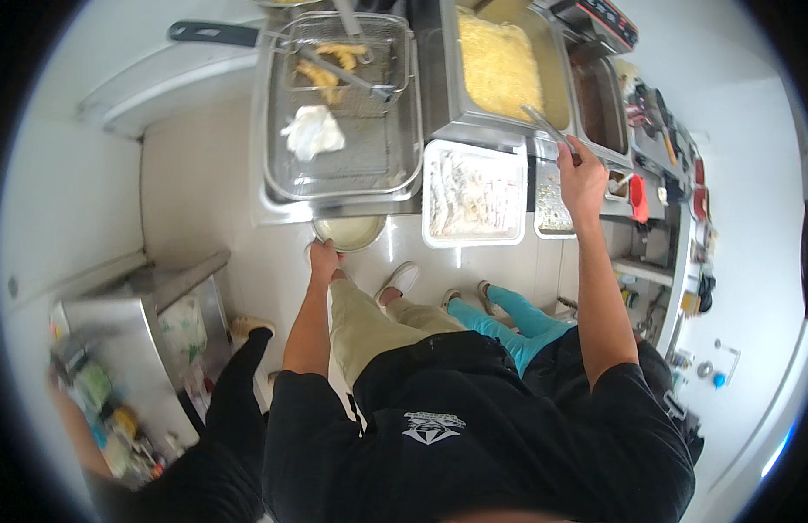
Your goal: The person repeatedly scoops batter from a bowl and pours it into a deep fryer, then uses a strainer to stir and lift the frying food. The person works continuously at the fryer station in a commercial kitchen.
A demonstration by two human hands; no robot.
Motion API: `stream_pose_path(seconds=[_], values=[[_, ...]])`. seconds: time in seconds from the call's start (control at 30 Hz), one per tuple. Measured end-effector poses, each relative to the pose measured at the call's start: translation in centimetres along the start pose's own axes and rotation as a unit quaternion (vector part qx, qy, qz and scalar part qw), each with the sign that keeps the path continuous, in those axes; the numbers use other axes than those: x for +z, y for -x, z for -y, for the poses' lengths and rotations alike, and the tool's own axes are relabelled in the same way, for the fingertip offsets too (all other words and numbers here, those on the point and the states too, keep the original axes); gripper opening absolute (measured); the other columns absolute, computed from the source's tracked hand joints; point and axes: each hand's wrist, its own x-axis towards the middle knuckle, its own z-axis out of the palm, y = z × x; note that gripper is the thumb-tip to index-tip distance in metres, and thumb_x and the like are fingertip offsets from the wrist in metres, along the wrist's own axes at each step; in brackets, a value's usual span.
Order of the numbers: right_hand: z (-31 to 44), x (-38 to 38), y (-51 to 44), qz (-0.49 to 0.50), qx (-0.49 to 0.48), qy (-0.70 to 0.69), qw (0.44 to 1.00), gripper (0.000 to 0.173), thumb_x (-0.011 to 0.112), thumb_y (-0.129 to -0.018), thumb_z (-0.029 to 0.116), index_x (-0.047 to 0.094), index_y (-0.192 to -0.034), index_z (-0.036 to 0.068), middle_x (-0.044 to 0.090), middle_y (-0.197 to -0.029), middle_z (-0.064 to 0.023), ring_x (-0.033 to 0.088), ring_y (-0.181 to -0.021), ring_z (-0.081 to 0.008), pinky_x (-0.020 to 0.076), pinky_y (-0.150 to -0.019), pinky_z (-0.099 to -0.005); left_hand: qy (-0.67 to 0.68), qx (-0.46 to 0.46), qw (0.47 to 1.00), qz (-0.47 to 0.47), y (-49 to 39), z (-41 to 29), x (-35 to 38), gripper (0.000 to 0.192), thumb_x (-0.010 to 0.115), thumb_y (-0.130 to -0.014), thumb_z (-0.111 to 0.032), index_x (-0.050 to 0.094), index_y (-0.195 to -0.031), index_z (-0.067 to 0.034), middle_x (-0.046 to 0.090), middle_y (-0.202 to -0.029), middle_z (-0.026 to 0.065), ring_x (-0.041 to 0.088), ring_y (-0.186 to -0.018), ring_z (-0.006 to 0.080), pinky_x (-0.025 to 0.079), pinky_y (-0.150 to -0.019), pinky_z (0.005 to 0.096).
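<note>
My right hand [582, 173] grips a slim metal utensil [544, 122], its tip at the near edge of the yellow foam [502, 62] in a deep fryer [555, 52]. Whether the utensil is tongs cannot be told. Down by the counter's front edge, my left hand [323, 258] holds the rim of a round bowl of pale batter [349, 232]. Between my hands, a white plastic tray [427, 209] holds flour and pale, coated strips. The foam hides whatever is in the oil.
Left of the fryer, a steel tray [273, 170] holds a wire basket [404, 39] with golden fried pieces [322, 75], tongs [351, 77] and a crumpled white cloth or paper [314, 133]. A second fryer vat [600, 98] stands right. People [227, 418] stand close on both sides.
</note>
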Motion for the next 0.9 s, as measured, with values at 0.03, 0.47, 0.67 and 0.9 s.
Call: stream_pose_path(seconds=[0.03,0.47,0.67,0.9], values=[[0.9,-0.1,-0.2,-0.010,0.023,-0.022,0.999,0.032,0.068,-0.091,0.022,0.070,-0.112,-0.002,0.070,-0.078,-0.0240,0.070,-0.070,-0.0339,0.0538,-0.067,-0.0385,0.001,0.015,1.000,0.000,-2.3,0.1,0.3,0.028,0.041,-0.094,-0.009,0.058,-0.103,0.011,0.067,-0.077,0.0180,0.065,-0.054,0.0222,0.056,-0.049,0.0331],[2.8,-0.2,0.7,-0.032,0.071,0.015,0.997,0.031,0.068,-0.091,0.019,0.069,-0.114,-0.001,0.072,-0.093,-0.0211,0.071,-0.075,-0.0254,0.0542,-0.071,-0.0345,-0.088,0.025,0.984,0.156,-15.2,1.2,0.3,0.033,0.055,-0.095,-0.018,0.056,-0.121,0.003,0.066,-0.084,0.0106,0.064,-0.072,0.0189,0.056,-0.062,0.0337],[19.4,1.9,-12.1,-0.029,-0.162,0.022,0.986,0.031,0.066,-0.092,0.026,0.070,-0.110,0.001,0.070,-0.089,-0.0214,0.069,-0.074,-0.0345,0.0538,-0.070,-0.0400,-0.021,-0.022,0.988,0.153,-14.4,3.3,-0.3,0.038,0.058,-0.095,-0.021,0.055,-0.125,0.002,0.065,-0.085,0.0089,0.063,-0.069,0.0166,0.055,-0.059,0.0329],[29.8,20.1,-30.6,0.110,-0.196,0.229,0.947,0.029,0.058,-0.087,0.022,0.071,-0.097,-0.002,0.069,-0.102,-0.0255,0.069,-0.098,-0.0383,0.0548,-0.085,-0.0470,0.008,-0.083,0.982,0.170,-6.6,4.0,-3.5,0.051,0.061,-0.095,-0.024,0.046,-0.137,0.001,0.064,-0.086,0.0082,0.063,-0.068,0.0152,0.053,-0.057,0.0319]])
